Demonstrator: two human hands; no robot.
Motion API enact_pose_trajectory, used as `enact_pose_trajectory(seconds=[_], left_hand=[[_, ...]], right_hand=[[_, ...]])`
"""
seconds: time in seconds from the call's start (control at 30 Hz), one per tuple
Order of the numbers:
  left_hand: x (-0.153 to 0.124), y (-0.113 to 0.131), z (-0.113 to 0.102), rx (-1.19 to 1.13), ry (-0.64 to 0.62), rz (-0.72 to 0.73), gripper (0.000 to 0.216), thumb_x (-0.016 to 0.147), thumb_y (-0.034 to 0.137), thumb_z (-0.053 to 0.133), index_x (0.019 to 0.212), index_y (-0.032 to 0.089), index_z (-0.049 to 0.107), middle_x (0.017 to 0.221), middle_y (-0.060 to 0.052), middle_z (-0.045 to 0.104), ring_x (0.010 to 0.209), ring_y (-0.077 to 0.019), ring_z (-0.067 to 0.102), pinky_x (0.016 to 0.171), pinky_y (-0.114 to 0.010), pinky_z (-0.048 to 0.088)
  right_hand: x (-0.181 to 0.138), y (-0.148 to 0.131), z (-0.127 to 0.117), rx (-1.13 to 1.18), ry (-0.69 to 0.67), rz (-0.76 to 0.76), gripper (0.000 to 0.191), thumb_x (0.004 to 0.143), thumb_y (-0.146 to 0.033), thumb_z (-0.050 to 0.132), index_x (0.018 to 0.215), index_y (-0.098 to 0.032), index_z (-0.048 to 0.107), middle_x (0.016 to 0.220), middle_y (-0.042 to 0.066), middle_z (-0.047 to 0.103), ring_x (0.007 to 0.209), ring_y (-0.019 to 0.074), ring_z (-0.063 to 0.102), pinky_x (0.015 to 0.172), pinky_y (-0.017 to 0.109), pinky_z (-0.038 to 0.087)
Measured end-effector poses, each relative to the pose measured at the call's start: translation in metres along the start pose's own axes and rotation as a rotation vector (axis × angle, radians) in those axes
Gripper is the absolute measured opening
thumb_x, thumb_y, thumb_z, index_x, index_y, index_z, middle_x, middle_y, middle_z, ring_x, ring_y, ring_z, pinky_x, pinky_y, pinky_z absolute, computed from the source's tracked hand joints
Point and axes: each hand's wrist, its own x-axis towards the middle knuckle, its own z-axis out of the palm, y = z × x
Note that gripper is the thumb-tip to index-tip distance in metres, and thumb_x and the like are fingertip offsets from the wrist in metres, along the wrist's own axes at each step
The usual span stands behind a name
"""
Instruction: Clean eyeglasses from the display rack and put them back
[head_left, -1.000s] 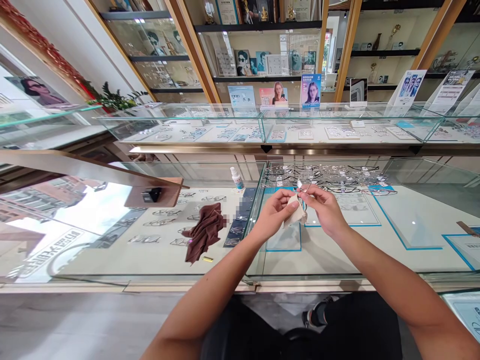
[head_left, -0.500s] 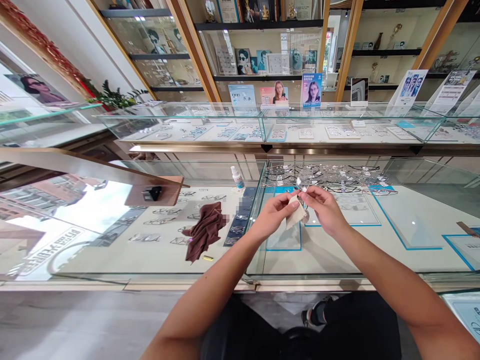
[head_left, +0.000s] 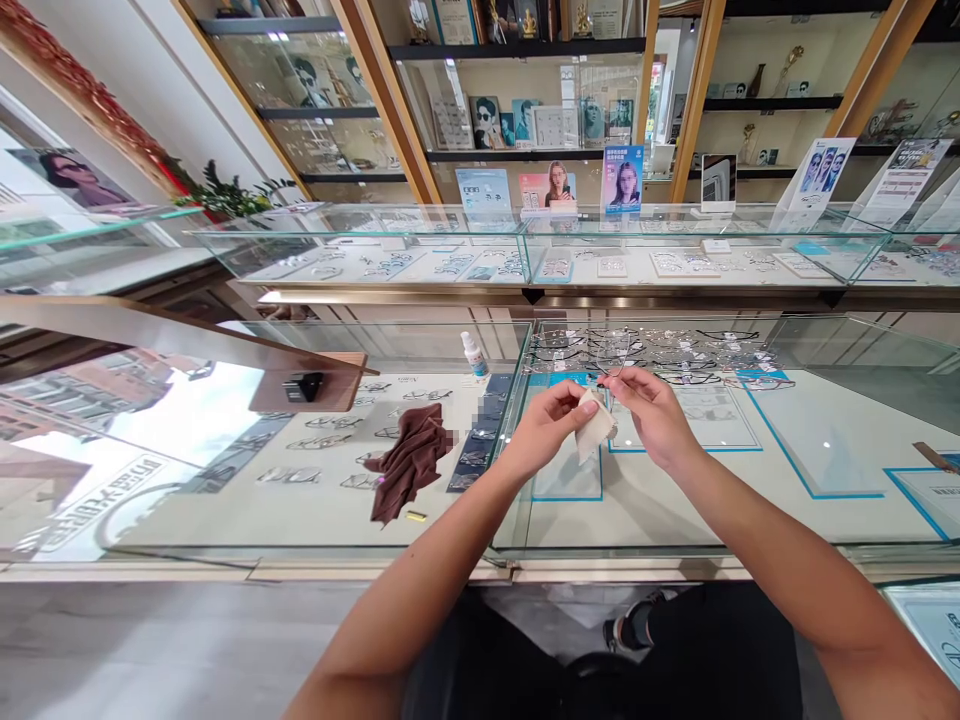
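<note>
Brown cloth [head_left: 409,462] lies on the glass counter [head_left: 187,545]; 1 spray bottle [head_left: 474,357] stands beyond it.

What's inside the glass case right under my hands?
Through the glass case: a pale floor with blue-outlined mats and rows of eyeglass frames at the back. The left hand with its beige cloth and the right hand holding glasses hide the patch below them.

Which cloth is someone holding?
The small beige cloth, pinched in the left hand against the glasses held by the right hand; the brown cloth lies crumpled on the glass counter, untouched.
</note>
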Motion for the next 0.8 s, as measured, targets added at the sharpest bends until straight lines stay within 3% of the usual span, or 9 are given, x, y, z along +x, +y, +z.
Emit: enact_pose_trajectory(seconds=[0.13,0.2,0.43,0.63,0.8], left_hand=[[0.002,-0.0017,0.001,-0.046,-0.074,-0.002,0.046,0.076,0.053,0.091,0.092,0.015,0.072,0.081,-0.003,0.071,0.078,-0.0147,0.065,0.076,-0.027,0.05],[0.0027,-0.0041,0.0018,-0.099,-0.08,-0.029,0.045,0.073,0.049,0.095,0.093,0.016,0.073,0.084,-0.003,0.073,0.082,-0.0157,0.066,0.08,-0.028,0.05],[0.0017,-0.0093,0.0058,-0.253,-0.062,-0.16,0.049,0.063,0.046,0.101,0.092,0.016,0.075,0.079,-0.001,0.07,0.073,-0.0121,0.06,0.074,-0.026,0.047],[0.0016,-0.0076,0.0066,-0.191,-0.057,-0.136,0.045,0.066,0.05,0.099,0.082,0.016,0.076,0.073,0.0,0.067,0.073,-0.0118,0.058,0.077,-0.027,0.045],[0.002,-0.0045,0.0045,-0.251,-0.066,-0.172,0.046,0.065,0.047,0.1,0.087,0.015,0.075,0.074,-0.001,0.068,0.068,-0.0107,0.058,0.07,-0.025,0.046]], right_hand=[[-0.0016,0.0006,0.0004,0.022,-0.019,0.11,0.048,0.06,-0.064,0.096,0.081,-0.026,0.075,0.098,0.002,0.078,0.087,0.0182,0.066,0.07,0.029,0.052],[-0.0025,0.0016,0.0017,0.049,-0.034,0.143,0.048,0.06,-0.063,0.096,0.08,-0.026,0.074,0.098,0.002,0.079,0.084,0.0172,0.066,0.065,0.028,0.05],[-0.0034,0.0026,0.006,0.105,-0.043,0.168,0.049,0.055,-0.062,0.099,0.078,-0.027,0.074,0.099,0.002,0.08,0.087,0.0183,0.069,0.07,0.029,0.055],[-0.0033,0.0001,0.0041,0.117,-0.031,0.193,0.047,0.055,-0.06,0.1,0.077,-0.027,0.074,0.099,0.001,0.08,0.086,0.0174,0.069,0.065,0.026,0.052],[-0.0015,0.0015,0.0043,0.116,-0.055,0.165,0.047,0.055,-0.06,0.1,0.075,-0.027,0.073,0.095,0.002,0.08,0.088,0.019,0.071,0.073,0.03,0.056]])
